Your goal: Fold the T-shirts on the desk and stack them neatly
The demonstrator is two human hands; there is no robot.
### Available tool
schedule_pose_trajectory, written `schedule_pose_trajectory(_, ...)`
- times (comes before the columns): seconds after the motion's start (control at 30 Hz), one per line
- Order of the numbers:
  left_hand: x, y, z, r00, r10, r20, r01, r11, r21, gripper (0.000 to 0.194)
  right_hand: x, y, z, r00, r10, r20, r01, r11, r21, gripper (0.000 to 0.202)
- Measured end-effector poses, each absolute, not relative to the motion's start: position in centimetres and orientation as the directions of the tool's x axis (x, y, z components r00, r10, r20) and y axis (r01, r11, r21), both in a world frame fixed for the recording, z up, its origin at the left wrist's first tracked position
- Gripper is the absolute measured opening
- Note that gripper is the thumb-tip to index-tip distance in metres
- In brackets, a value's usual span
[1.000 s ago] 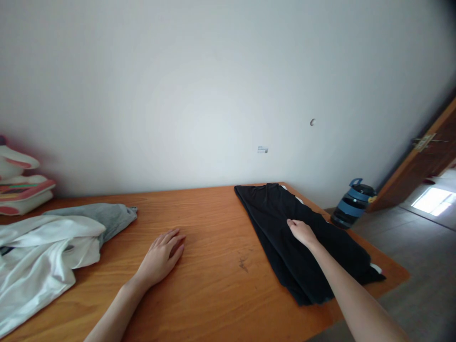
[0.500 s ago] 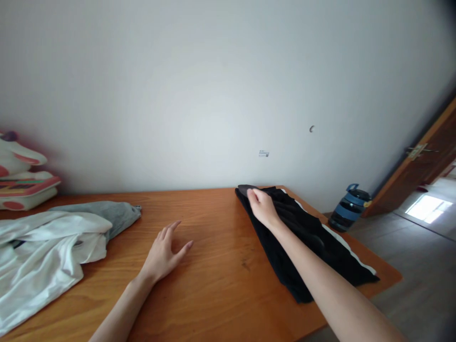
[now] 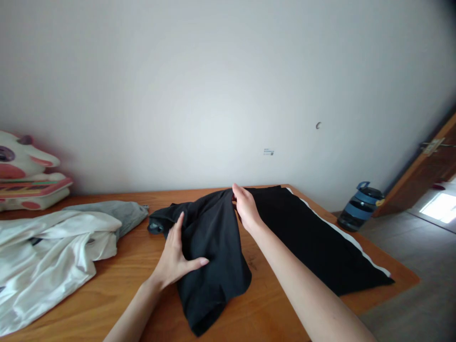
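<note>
A black garment (image 3: 217,237) lies bunched over the middle of the wooden table (image 3: 121,280), one part of it lifted. My right hand (image 3: 245,206) pinches its raised upper edge. Fingers apart, my left hand (image 3: 175,254) rests against the cloth's left side, the thumb over it. To the right, a flat black cloth (image 3: 306,237) with a white strip along its far edge lies on the table, partly behind my right forearm. Whether the two black pieces are joined I cannot tell.
At the left lie a white garment (image 3: 53,256) and a grey one (image 3: 128,216), with a cow-shaped toy (image 3: 32,175) behind them. A blue and black bottle (image 3: 359,206) stands at the right table edge. Behind is a pale wall (image 3: 199,95).
Black cloth now stretches leftward from the right side to the middle, under my left hand. My right hand has moved slightly left with its edge. The view has shifted a little.
</note>
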State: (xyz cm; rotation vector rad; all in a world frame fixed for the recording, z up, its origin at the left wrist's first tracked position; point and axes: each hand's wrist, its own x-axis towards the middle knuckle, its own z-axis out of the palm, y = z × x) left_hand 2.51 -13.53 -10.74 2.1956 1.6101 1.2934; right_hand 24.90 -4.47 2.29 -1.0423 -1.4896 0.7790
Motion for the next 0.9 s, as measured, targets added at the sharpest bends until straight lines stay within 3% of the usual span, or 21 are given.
schedule_pose_trajectory(0.1,2.6,-13.3,-11.7,0.128,0.891,0.436,0.852,-0.324,0.412,0.129,27.8,-4.0,-3.7,-0.06,0.916,0.396,0.335,0.392,-0.857,0.061)
schedule_pose_trajectory(0.27,3.3,-13.6,-11.1,0.085,0.939,0.332,0.911,-0.208,0.356,0.048,30.9,-5.1,-9.4,-0.052,0.931,0.361,0.391,0.352,-0.85,0.053)
schedule_pose_trajectory(0.37,4.2,-14.1,-10.0,0.093,0.94,0.329,0.886,-0.229,0.403,0.02,32.3,-4.3,-11.5,0.043,0.955,0.293,0.41,0.251,-0.877,0.053)
schedule_pose_trajectory(0.57,5.2,-14.0,-9.4,0.022,0.93,0.367,0.889,-0.185,0.418,0.042,34.2,-2.0,-14.4,0.088,0.985,0.147,0.422,0.097,-0.901,0.056)
schedule_pose_trajectory(0.7,2.5,-13.6,-6.3,-0.16,0.86,0.484,0.886,-0.09,0.454,0.045,34.5,-2.0,-14.9,0.042,0.994,0.105,0.379,0.081,-0.922,0.053)
schedule_pose_trajectory(0.83,-3.5,-13.7,1.1,-0.354,0.658,0.665,0.875,-0.017,0.483,0.034,34.3,-1.9,-15.1,0.018,0.993,0.114,0.425,0.095,-0.9,0.052)
schedule_pose_trajectory(0.9,-6.7,-14.2,5.6,-0.406,0.434,0.804,0.888,-0.019,0.459,0.031,34.3,-1.7,-15.4,0.007,0.991,0.131,0.431,0.115,-0.895,0.052)
